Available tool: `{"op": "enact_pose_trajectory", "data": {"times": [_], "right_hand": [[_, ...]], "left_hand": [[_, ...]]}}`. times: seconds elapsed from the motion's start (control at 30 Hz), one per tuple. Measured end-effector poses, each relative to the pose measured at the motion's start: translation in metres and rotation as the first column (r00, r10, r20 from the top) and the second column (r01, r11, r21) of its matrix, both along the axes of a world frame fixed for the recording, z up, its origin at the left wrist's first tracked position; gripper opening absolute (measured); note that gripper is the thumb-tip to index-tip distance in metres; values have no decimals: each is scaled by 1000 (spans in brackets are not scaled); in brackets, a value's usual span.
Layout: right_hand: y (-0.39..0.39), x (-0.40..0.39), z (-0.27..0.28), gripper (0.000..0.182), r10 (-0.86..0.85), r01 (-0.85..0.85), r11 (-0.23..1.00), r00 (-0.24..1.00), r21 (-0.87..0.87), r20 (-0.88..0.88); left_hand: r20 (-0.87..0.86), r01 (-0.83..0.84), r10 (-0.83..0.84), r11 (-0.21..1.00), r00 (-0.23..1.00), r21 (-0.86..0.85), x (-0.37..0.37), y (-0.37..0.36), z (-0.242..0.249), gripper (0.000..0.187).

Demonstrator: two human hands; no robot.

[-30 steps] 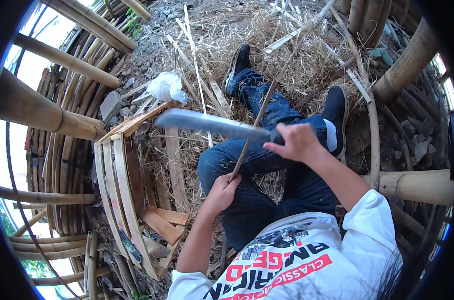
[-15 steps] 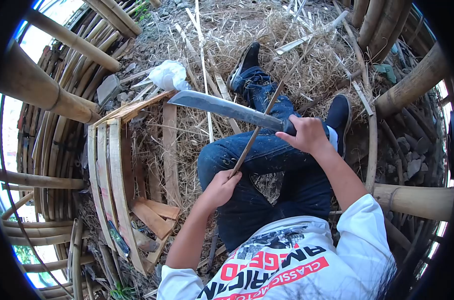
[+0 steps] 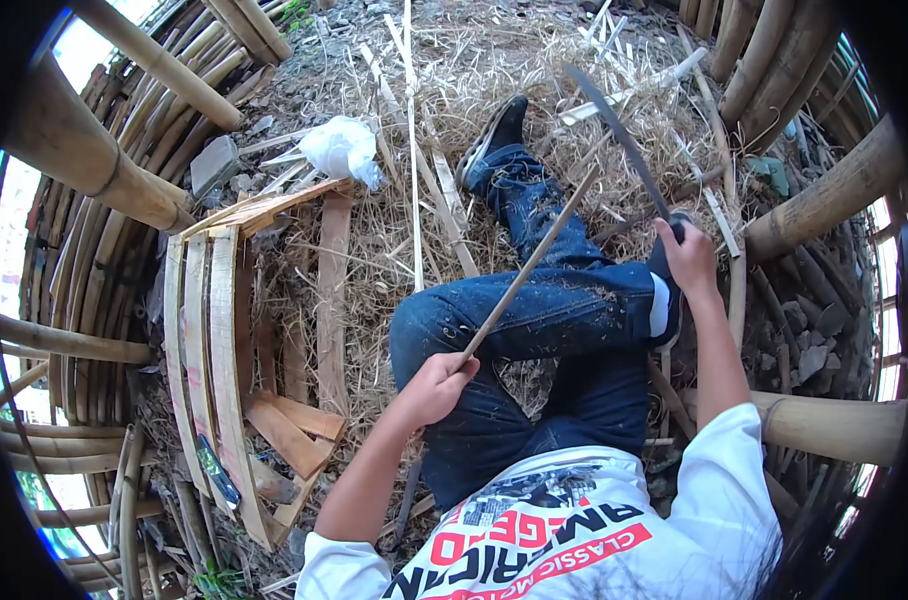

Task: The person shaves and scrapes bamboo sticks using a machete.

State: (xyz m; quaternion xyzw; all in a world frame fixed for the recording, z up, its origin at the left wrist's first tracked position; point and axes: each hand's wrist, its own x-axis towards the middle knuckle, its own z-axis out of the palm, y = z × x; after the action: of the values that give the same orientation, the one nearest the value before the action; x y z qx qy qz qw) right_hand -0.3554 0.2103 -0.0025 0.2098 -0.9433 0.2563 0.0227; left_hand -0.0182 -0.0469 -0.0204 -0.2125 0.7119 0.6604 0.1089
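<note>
My left hand is closed around the lower end of a thin wooden stick, which slants up and to the right over my bent leg. On the right, my right hand grips the dark handle of a long machete. Its blade points up and to the left, beyond the stick's far end, and the two appear apart. Bits of shavings lie on my jeans.
A slatted wooden crate stands at the left, with a white plastic bag beyond it. Straw and shavings cover the ground. Thick bamboo poles flank both sides. Split strips lie ahead.
My right hand has moved right with the machete, whose blade has swung from across the stick to pointing up and away. The stick's far end has shifted slightly.
</note>
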Motion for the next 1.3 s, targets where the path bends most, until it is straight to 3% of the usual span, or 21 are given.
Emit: {"op": "enact_pose_trajectory", "data": {"times": [0.07, 0.1, 0.17, 0.23, 0.3, 0.43, 0.57, 0.63, 0.7, 0.77, 1.03, 1.17, 1.27, 1.3], "right_hand": [[17, 2, -10, 56, -38, 40, 996, 999, -78, 31], [24, 9, -12, 56, -37, 50, 990, 995, -135, 92], [22, 32, -19, 46, -29, 92, 938, 982, -333, 187], [7, 64, -12, 36, 59, 92, 893, 946, -440, 317], [-19, 95, -5, 31, 176, 34, 846, 925, -533, 338], [-62, 133, 6, 29, 360, -275, 878, 919, -392, 162], [-96, 135, 3, 20, 568, -573, 806, 819, -150, -79], [-108, 128, -6, 23, 612, -615, 785, 788, -77, -61], [-116, 114, -15, 25, 669, -662, 743, 741, 101, -64], [-122, 98, -18, 25, 709, -695, 697, 704, 177, -30], [-122, 55, -34, 22, 656, -616, 715, 755, 329, -12], [-114, 28, -33, 20, 550, -509, 797, 834, 326, -40], [-92, -12, -33, 22, 293, -285, 891, 955, 354, 30], [-84, -17, -34, 22, 295, -282, 889, 955, 360, 18]], "left_hand": [[-6, -15, 15, 996, 1000, -91, -5, 5, 5, 36], [-9, -33, 32, 996, 999, -80, -7, 6, 7, 36], [145, -74, 67, 996, 987, 46, -13, 3, 9, 35], [130, -53, 45, 997, 990, 55, -12, 0, 5, 37], [96, -28, 20, 996, 995, 86, -11, -2, 1, 37], [140, -16, -8, 986, 990, 165, -14, -6, 4, 36], [170, -88, 48, 967, 984, 237, -17, -6, 9, 37], [210, -98, 39, 956, 977, 275, -18, -6, 14, 38], [183, -153, 109, 957, 977, 246, -15, -3, 1, 39], [96, -167, 159, 982, 983, 83, -15, 1, -5, 39], [133, -148, 130, 979, 983, 137, -18, -5, -6, 39], [111, -160, 143, 975, 983, 158, -13, -6, -11, 38], [107, -137, 122, 980, 987, 147, -12, -7, -12, 38], [103, -111, 96, 983, 990, 146, -13, -8, -13, 38]]}}
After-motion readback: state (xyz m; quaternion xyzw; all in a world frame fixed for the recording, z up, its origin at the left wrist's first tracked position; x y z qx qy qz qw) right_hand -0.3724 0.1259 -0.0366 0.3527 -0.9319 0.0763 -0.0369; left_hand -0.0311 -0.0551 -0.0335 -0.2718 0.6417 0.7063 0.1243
